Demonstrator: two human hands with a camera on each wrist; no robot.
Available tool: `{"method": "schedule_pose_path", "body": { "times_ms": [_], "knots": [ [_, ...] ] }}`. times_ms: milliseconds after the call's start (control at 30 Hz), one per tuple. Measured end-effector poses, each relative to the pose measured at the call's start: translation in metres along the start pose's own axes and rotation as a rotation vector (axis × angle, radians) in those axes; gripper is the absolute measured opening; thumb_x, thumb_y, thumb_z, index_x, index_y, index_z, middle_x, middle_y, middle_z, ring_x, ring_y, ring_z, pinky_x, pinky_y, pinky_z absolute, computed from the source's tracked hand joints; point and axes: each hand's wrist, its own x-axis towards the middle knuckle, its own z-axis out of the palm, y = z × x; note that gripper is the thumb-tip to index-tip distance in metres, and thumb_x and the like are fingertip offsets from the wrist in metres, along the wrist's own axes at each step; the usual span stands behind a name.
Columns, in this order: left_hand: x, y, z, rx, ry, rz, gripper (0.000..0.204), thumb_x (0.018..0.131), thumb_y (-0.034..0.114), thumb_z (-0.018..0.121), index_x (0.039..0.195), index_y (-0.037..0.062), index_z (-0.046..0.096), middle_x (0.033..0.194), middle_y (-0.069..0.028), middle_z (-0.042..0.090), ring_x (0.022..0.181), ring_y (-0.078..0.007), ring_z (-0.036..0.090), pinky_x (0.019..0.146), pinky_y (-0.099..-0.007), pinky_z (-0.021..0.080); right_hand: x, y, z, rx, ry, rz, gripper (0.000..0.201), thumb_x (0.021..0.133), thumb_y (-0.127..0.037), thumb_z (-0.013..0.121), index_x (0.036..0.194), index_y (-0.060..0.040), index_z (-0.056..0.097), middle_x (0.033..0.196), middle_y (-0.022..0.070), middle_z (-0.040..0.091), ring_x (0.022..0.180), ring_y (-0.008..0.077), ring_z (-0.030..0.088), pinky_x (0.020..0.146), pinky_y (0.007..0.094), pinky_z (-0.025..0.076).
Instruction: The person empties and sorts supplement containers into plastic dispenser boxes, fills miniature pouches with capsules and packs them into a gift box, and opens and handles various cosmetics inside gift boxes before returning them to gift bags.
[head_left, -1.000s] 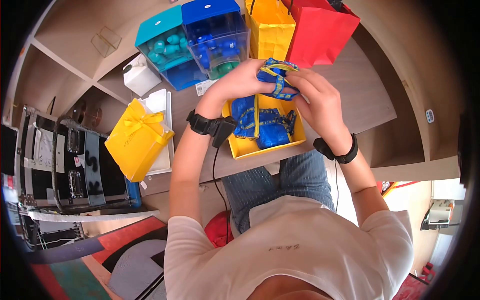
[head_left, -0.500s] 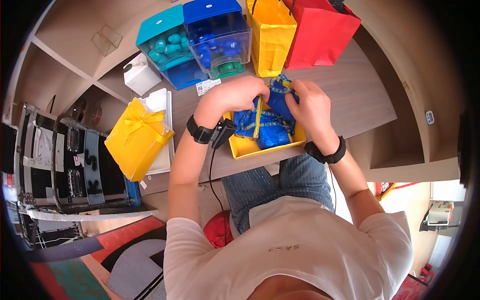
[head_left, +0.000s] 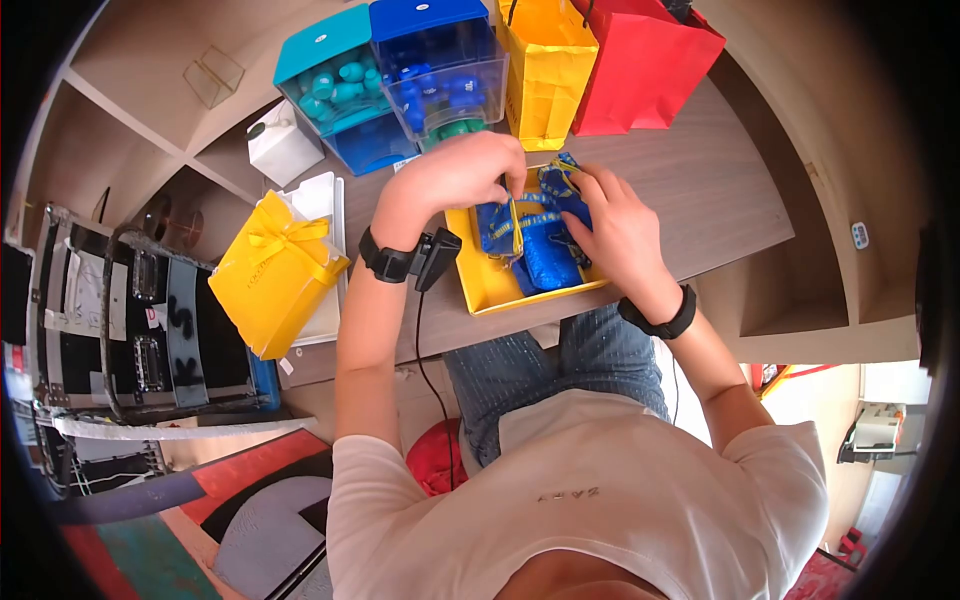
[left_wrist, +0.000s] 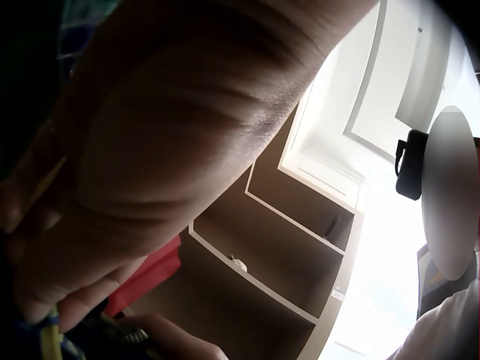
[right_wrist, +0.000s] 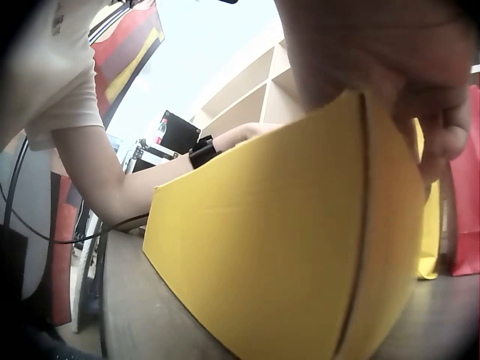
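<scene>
Several blue fabric pouches with yellow trim lie in an open yellow box (head_left: 478, 292). At the box's left side, the left hand (head_left: 455, 170) pinches the yellow-edged top of one blue pouch (head_left: 494, 232). The left wrist view shows that hand (left_wrist: 165, 142) with its fingertips at a yellow strip (left_wrist: 51, 341). The right hand (head_left: 625, 235) grips another blue pouch (head_left: 564, 203) at the box's right side. A third blue pouch (head_left: 550, 262) lies between them. In the right wrist view the box wall (right_wrist: 277, 225) hides what the right hand (right_wrist: 390, 67) holds.
Behind the box stand teal (head_left: 330, 50) and blue (head_left: 430, 35) containers, a yellow bag (head_left: 548, 85) and a red bag (head_left: 645, 75). At the left are a white box (head_left: 283, 150) and a yellow box with a ribbon (head_left: 268, 285).
Both hands have lowered a blue pouch from above into the box's right side. The left hand has let go of it and moved left to another pouch; the right hand remains on it.
</scene>
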Motion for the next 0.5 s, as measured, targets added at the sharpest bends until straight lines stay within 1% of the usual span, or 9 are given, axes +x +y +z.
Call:
{"method": "schedule_pose_path", "body": {
  "times_ms": [33, 67, 133, 167, 233, 300, 333, 400, 500],
  "knots": [
    [-0.003, -0.002, -0.002, 0.02, 0.066, 0.029, 0.012, 0.079, 0.001, 0.074, 0.091, 0.0008, 0.072, 0.106, -0.0093, 0.066, 0.097, -0.0284, 0.066, 0.085, -0.0372, 0.054, -0.001, -0.001, -0.006, 0.009, 0.001, 0.007, 0.047, 0.081, -0.018, 0.077, 0.124, -0.0074, 0.061, 0.128, 0.0138, 0.061, 0.105, 0.0305, 0.066, 0.081, 0.0388, 0.058],
    [-0.005, -0.003, -0.004, 0.039, 0.132, 0.059, 0.011, 0.08, 0.001, 0.073, 0.091, -0.0003, 0.071, 0.106, -0.0097, 0.066, 0.096, -0.0281, 0.067, 0.083, -0.0373, 0.054, -0.002, -0.002, -0.011, 0.007, -0.002, 0.008, 0.047, 0.081, -0.018, 0.077, 0.124, -0.0074, 0.061, 0.128, 0.0138, 0.061, 0.105, 0.0305, 0.066, 0.081, 0.0388, 0.058],
    [-0.012, 0.001, -0.013, 0.029, 0.167, 0.103, 0.01, 0.083, 0.003, 0.072, 0.092, -0.0007, 0.07, 0.108, -0.0102, 0.067, 0.094, -0.0279, 0.067, 0.08, -0.038, 0.054, -0.002, -0.003, -0.021, 0.079, -0.008, -0.031, 0.057, 0.079, -0.014, 0.077, 0.132, -0.0065, 0.057, 0.14, 0.0171, 0.055, 0.113, 0.0343, 0.063, 0.092, 0.0424, 0.055],
    [-0.014, 0.003, -0.017, -0.024, 0.166, 0.099, 0.01, 0.083, 0.003, 0.072, 0.092, -0.0006, 0.07, 0.109, -0.0103, 0.068, 0.094, -0.028, 0.067, 0.081, -0.0377, 0.054, -0.002, -0.005, -0.028, 0.078, -0.009, -0.031, 0.057, 0.079, -0.014, 0.077, 0.132, -0.0065, 0.057, 0.14, 0.0171, 0.055, 0.113, 0.0343, 0.063, 0.092, 0.0424, 0.055],
    [-0.016, 0.009, -0.023, -0.077, 0.165, 0.094, 0.01, 0.083, 0.004, 0.072, 0.092, -0.0004, 0.07, 0.111, -0.0104, 0.068, 0.095, -0.0282, 0.067, 0.081, -0.0375, 0.053, 0.0, -0.011, -0.043, 0.266, 0.054, -0.227, 0.058, 0.076, -0.01, 0.078, 0.131, -0.0055, 0.057, 0.139, 0.0183, 0.056, 0.119, 0.0364, 0.059, 0.1, 0.0473, 0.049],
    [-0.017, 0.013, -0.025, -0.127, 0.215, 0.221, 0.01, 0.085, 0.005, 0.071, 0.094, 0.0006, 0.071, 0.113, -0.0107, 0.068, 0.096, -0.0278, 0.067, 0.082, -0.0363, 0.054, 0.002, -0.021, -0.052, 0.318, 0.073, -0.293, 0.059, 0.075, -0.01, 0.079, 0.129, -0.0052, 0.058, 0.138, 0.0177, 0.057, 0.121, 0.0367, 0.058, 0.102, 0.0486, 0.048],
    [-0.016, 0.017, -0.025, -0.127, 0.216, 0.217, 0.01, 0.085, 0.005, 0.071, 0.094, 0.0006, 0.071, 0.113, -0.0107, 0.068, 0.096, -0.0278, 0.067, 0.082, -0.0363, 0.054, 0.004, -0.027, -0.053, 0.369, 0.093, -0.36, 0.059, 0.073, -0.009, 0.08, 0.128, -0.0049, 0.058, 0.137, 0.0171, 0.058, 0.123, 0.0369, 0.057, 0.103, 0.0499, 0.047],
    [-0.014, 0.026, -0.025, -0.216, 0.247, 0.362, 0.011, 0.087, 0.004, 0.071, 0.097, 0.0017, 0.071, 0.114, -0.0108, 0.068, 0.098, -0.0267, 0.067, 0.083, -0.0348, 0.054, 0.008, -0.031, -0.053, 0.363, 0.104, -0.38, 0.055, 0.073, -0.012, 0.082, 0.123, -0.0048, 0.061, 0.129, 0.0149, 0.061, 0.122, 0.0351, 0.058, 0.104, 0.0507, 0.046],
    [-0.018, 0.028, -0.029, -0.279, 0.211, 0.353, 0.009, 0.089, 0.005, 0.07, 0.098, 0.0026, 0.072, 0.118, -0.0084, 0.068, 0.099, -0.0225, 0.067, 0.083, -0.0333, 0.054, 0.014, -0.031, -0.052, 0.335, 0.103, -0.463, 0.047, 0.073, -0.016, 0.084, 0.115, -0.0067, 0.065, 0.121, 0.0117, 0.063, 0.118, 0.0322, 0.06, 0.105, 0.0508, 0.046]
  ]
}}
